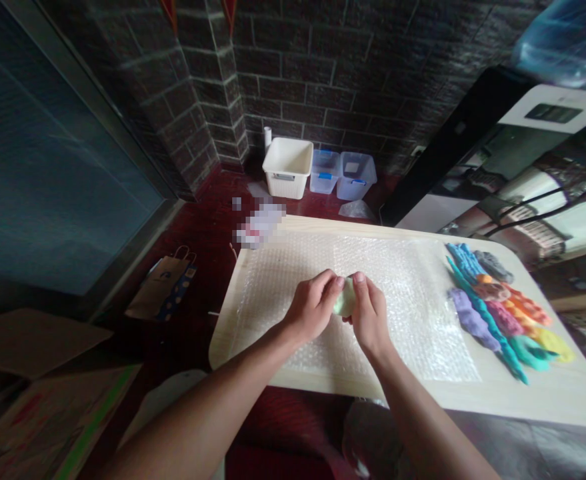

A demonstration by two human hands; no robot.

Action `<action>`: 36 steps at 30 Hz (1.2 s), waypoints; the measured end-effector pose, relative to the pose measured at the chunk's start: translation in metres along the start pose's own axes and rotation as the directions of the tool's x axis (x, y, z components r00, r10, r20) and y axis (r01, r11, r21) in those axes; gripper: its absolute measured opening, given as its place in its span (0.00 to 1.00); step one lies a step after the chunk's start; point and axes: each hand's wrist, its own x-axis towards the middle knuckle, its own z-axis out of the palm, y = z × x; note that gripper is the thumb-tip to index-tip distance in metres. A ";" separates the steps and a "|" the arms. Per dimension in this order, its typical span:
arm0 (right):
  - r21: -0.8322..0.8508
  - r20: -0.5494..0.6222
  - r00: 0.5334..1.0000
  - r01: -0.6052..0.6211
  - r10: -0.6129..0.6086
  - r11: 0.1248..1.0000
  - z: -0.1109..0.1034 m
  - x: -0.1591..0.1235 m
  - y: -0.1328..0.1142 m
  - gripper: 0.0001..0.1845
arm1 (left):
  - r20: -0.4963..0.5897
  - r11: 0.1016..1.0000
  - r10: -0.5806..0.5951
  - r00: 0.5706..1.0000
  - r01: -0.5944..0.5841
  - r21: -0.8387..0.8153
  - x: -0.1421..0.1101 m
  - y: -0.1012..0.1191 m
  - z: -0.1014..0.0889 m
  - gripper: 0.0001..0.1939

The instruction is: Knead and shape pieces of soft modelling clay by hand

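Observation:
A small pale green lump of what looks like modelling clay [344,300] is held up between both hands, above the bubble wrap. My left hand [317,303] is closed on its left side, the thumb lying along the upper edge. From the other side, my right hand [367,308] grips it with thumb and fingers. Parts of the lump are covered by the fingers. Beneath the hands, a sheet of bubble wrap [277,287] lies flat on the pale wooden table [567,393]. Colourful soft pieces [505,317], in blue, teal, purple, pink, orange and yellow, lie together at the table's right.
Beyond the table, a cream bin [287,177] and two clear plastic boxes [340,175] stand by the brick wall. A paper bag [155,287] is on the floor at left, near a cardboard box [47,400]. A water dispenser [473,153] stands at right.

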 end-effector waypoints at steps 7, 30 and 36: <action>0.057 0.141 0.988 0.053 -0.061 0.997 -0.002 0.002 -0.010 0.30 | -0.047 0.999 0.021 0.999 -0.019 0.027 0.000 0.000 -0.001 0.22; 0.180 0.007 0.993 0.117 -0.120 0.977 -0.010 0.013 -0.002 0.21 | -0.081 0.996 0.022 0.996 -0.029 -0.083 0.003 -0.010 -0.004 0.16; 0.210 0.052 0.992 0.100 -0.113 0.973 -0.011 0.014 -0.003 0.19 | -0.061 0.979 0.011 0.998 -0.023 -0.203 0.008 -0.013 -0.004 0.14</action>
